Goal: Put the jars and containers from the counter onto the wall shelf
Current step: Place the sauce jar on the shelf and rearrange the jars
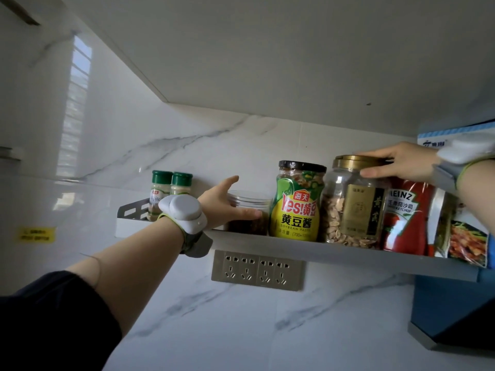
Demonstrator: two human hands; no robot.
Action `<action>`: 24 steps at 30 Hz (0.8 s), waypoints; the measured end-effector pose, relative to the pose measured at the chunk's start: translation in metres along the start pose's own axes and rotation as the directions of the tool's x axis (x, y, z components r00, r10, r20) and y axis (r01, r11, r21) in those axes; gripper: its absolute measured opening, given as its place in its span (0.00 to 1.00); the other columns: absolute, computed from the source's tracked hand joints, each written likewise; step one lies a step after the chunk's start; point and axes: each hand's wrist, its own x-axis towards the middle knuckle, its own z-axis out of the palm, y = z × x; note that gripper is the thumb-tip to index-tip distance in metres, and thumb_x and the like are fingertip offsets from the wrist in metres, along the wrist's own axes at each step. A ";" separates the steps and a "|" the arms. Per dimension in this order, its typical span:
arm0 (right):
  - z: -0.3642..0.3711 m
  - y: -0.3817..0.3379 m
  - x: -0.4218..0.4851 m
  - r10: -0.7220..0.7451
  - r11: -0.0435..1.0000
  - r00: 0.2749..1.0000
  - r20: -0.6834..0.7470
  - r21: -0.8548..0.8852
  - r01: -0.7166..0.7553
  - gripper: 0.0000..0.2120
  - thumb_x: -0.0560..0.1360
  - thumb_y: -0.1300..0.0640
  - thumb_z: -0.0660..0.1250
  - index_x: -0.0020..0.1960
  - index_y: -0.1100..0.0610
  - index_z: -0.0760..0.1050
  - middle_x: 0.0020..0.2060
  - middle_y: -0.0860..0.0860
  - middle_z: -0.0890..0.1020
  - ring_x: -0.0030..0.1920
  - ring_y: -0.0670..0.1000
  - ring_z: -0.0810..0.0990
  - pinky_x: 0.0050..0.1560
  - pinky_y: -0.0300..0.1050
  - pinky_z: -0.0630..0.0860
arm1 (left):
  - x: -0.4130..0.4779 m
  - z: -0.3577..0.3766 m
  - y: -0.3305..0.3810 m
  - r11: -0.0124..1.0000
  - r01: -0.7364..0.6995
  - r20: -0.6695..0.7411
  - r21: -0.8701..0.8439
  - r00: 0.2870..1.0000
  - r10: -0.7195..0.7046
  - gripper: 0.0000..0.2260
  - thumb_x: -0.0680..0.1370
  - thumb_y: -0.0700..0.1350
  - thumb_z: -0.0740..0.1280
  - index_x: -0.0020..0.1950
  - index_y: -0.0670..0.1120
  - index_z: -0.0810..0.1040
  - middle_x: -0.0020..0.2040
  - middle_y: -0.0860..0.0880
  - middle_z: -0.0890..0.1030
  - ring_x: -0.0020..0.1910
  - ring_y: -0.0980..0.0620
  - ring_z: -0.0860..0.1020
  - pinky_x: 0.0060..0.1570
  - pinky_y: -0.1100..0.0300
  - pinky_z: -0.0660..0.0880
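Note:
A grey wall shelf [348, 254] runs across the marble wall. On it stands a low clear container [251, 215] with a dark filling; my left hand [227, 203] wraps around its left side. Right of it stands a soybean paste jar [296, 207] with a black lid and yellow-green label. Beside that is a clear peanut jar [351, 207] with a gold lid; my right hand [399, 163] grips its lid and upper rim. A red Heinz ketchup pouch [407, 218] follows on the right.
Two green-capped spice bottles [170, 191] stand in a white rack at the shelf's left end. A snack packet [466, 236] and a blue box [455, 137] fill the right end. A socket strip [258, 270] sits under the shelf. A cabinet underside hangs close above.

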 end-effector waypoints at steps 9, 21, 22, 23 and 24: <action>0.006 0.009 0.001 -0.023 0.988 1.000 0.005 0.155 0.022 0.27 0.54 0.40 0.71 0.53 0.34 0.72 0.44 0.39 0.79 0.45 0.42 0.76 0.40 0.38 0.69 | 0.002 0.012 0.003 0.995 -0.014 -0.068 0.101 0.997 0.021 0.48 0.60 0.63 0.74 0.73 0.56 0.53 0.64 0.46 0.75 0.64 0.48 0.72 0.55 0.63 0.65; 0.022 0.013 0.000 -0.069 0.982 0.987 -0.144 0.165 0.093 0.28 0.64 0.45 0.73 0.63 0.48 0.72 0.44 0.36 0.76 0.46 0.41 0.75 0.44 0.32 0.69 | -0.002 0.012 0.012 0.986 0.024 -0.081 0.165 0.997 -0.011 0.50 0.57 0.57 0.78 0.73 0.53 0.55 0.63 0.42 0.76 0.62 0.45 0.74 0.60 0.55 0.70; 0.023 0.013 0.000 -0.070 0.980 0.987 -0.146 0.175 0.095 0.28 0.64 0.45 0.73 0.62 0.48 0.72 0.43 0.35 0.75 0.45 0.37 0.74 0.41 0.30 0.68 | -0.003 0.012 0.012 0.986 0.029 -0.077 0.165 0.997 -0.016 0.51 0.57 0.57 0.78 0.74 0.53 0.54 0.63 0.42 0.76 0.61 0.45 0.74 0.58 0.56 0.71; 0.025 0.013 0.000 -0.074 0.978 0.986 -0.148 0.185 0.101 0.27 0.65 0.46 0.73 0.63 0.48 0.72 0.43 0.35 0.75 0.44 0.35 0.73 0.40 0.29 0.67 | -0.003 0.011 0.012 0.984 0.033 -0.074 0.176 0.997 -0.021 0.51 0.57 0.57 0.78 0.74 0.53 0.54 0.63 0.41 0.76 0.61 0.45 0.74 0.57 0.57 0.71; 0.024 0.014 0.000 -0.075 0.976 0.986 -0.148 0.190 0.103 0.27 0.65 0.46 0.73 0.63 0.48 0.72 0.43 0.35 0.75 0.44 0.34 0.72 0.40 0.29 0.67 | -0.004 0.012 0.012 0.983 0.034 -0.073 0.178 0.997 -0.022 0.51 0.57 0.57 0.78 0.74 0.53 0.53 0.63 0.41 0.76 0.61 0.44 0.74 0.57 0.57 0.71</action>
